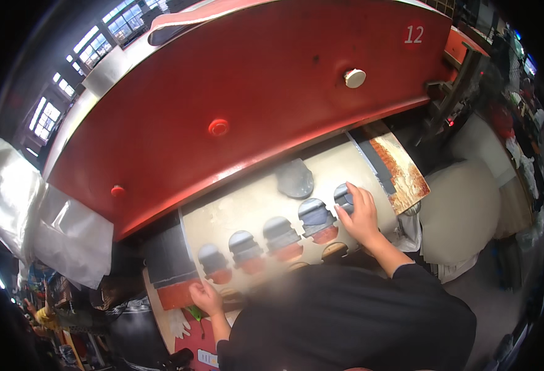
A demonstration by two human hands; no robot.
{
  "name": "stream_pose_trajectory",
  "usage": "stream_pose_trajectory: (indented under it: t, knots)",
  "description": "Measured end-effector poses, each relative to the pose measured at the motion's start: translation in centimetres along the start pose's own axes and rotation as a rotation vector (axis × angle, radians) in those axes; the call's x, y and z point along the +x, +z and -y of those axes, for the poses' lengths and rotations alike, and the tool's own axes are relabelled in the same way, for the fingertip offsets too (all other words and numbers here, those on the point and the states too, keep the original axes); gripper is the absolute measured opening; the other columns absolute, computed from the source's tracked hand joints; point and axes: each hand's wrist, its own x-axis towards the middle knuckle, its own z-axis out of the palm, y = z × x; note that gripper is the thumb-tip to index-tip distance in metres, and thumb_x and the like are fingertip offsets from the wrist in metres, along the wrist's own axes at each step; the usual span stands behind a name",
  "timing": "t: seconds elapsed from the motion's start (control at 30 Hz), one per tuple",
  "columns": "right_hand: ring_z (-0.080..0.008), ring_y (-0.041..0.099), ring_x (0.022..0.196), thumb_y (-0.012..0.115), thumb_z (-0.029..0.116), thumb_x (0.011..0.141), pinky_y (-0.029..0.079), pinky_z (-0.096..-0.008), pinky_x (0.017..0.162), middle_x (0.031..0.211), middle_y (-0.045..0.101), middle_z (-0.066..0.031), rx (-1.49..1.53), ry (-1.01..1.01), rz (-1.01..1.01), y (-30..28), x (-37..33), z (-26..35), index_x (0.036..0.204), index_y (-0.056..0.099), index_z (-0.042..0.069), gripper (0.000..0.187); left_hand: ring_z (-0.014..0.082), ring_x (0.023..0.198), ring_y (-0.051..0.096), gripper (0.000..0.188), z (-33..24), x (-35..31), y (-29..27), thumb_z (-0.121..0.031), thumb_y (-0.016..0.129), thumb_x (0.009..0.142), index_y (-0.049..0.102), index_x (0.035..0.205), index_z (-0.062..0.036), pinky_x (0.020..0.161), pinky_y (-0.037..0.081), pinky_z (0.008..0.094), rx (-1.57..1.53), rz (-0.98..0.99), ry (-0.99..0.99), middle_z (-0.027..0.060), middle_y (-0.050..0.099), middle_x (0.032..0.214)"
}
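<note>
A beige sheet [247,201] lies under the red machine, with a row of rounded cut-out openings along it. Dark grey and reddish-brown surfaces show through these openings. Toward the right end, my right hand [362,215] curves its thumb and fingertips around a dark grey rounded piece [344,196]; whether that piece is loose is hard to make out. Another dark grey rounded piece [296,178] rests on the sheet farther back. At the near left corner, my left hand [207,298] is closed beside the sheet and a reddish-brown board edge [176,294]; what its fingers pinch is hidden.
A broad red machine beam [272,93] spans above the sheet, bearing a white knob [354,78] and red buttons [219,127]. Clear plastic [77,232] hangs at left, a beige pile [460,210] stands right. A white glove [179,323] lies near left.
</note>
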Motion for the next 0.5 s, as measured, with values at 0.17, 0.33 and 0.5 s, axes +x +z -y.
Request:
stream_pose_trajectory:
  t: [0.17,0.33,0.5]
  knots:
    - [-0.0420,0.042,0.127,0.078,0.031,0.076,0.036,-0.0489,0.106,0.140,0.042,-0.0228,-0.058,-0.023,0.180,3.8,1.7,4.8,0.144,0.037,0.009,0.083,0.0267,0.063,0.048,0.020,0.2,-5.0,-4.1,-0.012,0.061,0.088,0.046,0.081,-0.0015,0.059,0.040,0.0372,-0.028,0.028,-0.014,0.0114,0.046,0.071]
    - [-0.0456,0.040,0.125,0.082,0.032,0.069,0.037,-0.0531,0.101,0.143,0.042,-0.0202,-0.220,-0.050,0.227,4.9,-1.6,7.5,0.142,0.046,0.020,0.082,0.0275,0.065,0.048,0.018,0.9,-8.9,-7.0,-0.012,0.060,0.088,0.046,0.081,-0.0018,0.058,0.039,0.0384,-0.028,0.046,-0.024,0.0124,0.046,0.075]
    - [-0.0357,0.053,0.115,0.084,0.026,0.064,0.041,-0.0450,0.099,0.127,0.056,-0.0177,0.040,-0.047,0.131,3.8,-3.4,5.9,0.137,0.052,0.011,0.081,0.0284,0.065,0.046,0.019,1.5,-11.0,-8.8,-0.012,0.058,0.090,0.046,0.082,-0.0007,0.058,0.039,0.0380,-0.020,0.046,0.051,0.0133,0.045,0.076]
